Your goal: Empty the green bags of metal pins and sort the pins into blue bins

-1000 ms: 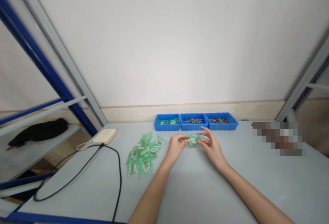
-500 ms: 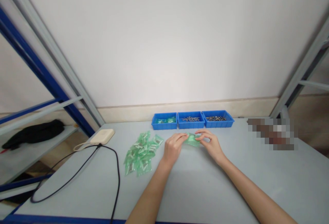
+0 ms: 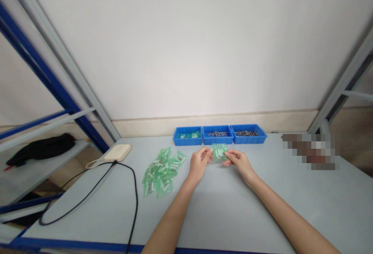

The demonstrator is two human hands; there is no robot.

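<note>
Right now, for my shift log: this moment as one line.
left hand holds green plastic packet | right hand holds same packet | packet pile nearby

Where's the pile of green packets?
In the head view, the pile of green plastic packets lies on the grey table, just left of the person's left hand and in front of the leftmost blue tray.

Packets (image 3: 161, 172): glossy, crinkled green-tinted plastic. Far bins (image 3: 188, 142): smooth blue plastic. Screws (image 3: 246, 133): bright metal. Tabletop (image 3: 233, 215): matt, smooth. Left shelf cloth (image 3: 40, 149): black, soft-looking.
</note>
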